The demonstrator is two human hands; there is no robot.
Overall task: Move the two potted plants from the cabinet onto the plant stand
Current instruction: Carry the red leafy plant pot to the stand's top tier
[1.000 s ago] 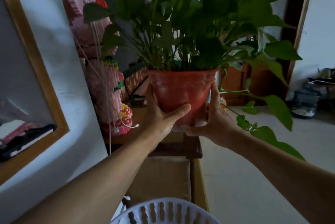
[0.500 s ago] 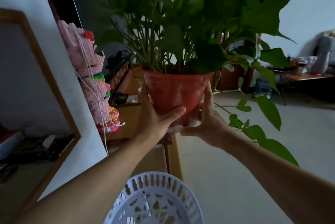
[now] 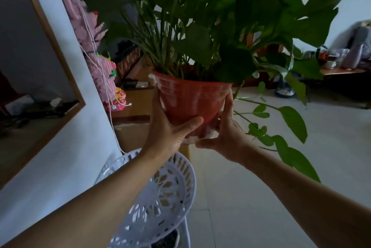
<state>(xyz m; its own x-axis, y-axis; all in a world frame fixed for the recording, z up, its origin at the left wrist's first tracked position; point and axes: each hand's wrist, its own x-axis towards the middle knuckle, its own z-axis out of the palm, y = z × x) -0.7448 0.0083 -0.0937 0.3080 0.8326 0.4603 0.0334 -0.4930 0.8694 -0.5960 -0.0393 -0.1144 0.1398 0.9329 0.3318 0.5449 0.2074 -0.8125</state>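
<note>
I hold a red plastic pot (image 3: 190,101) with a big leafy green plant in the air, clear of the wooden cabinet (image 3: 134,101) behind it. My left hand (image 3: 170,127) wraps the pot's left side and bottom, thumb across the front. My right hand (image 3: 224,131) cups its right side and base. Below and nearer to me stands the white openwork plant stand (image 3: 166,191), its round top tier bare, partly crossed by my left forearm. A lower tier shows something dark at the frame's bottom edge. A second pot is not visible.
A pink brick-built figure (image 3: 100,71) with white cords stands on the cabinet's left end by the wall. A wood-framed mirror (image 3: 66,71) hangs on the left wall. Long trailing vines (image 3: 291,123) hang right of the pot. Tiled floor (image 3: 281,187) stretches right; a cluttered table (image 3: 341,71) stands far right.
The pot has come away from the cabinet toward me and the stand. The view dropped, so much more of the stand's top tier shows under my left arm.
</note>
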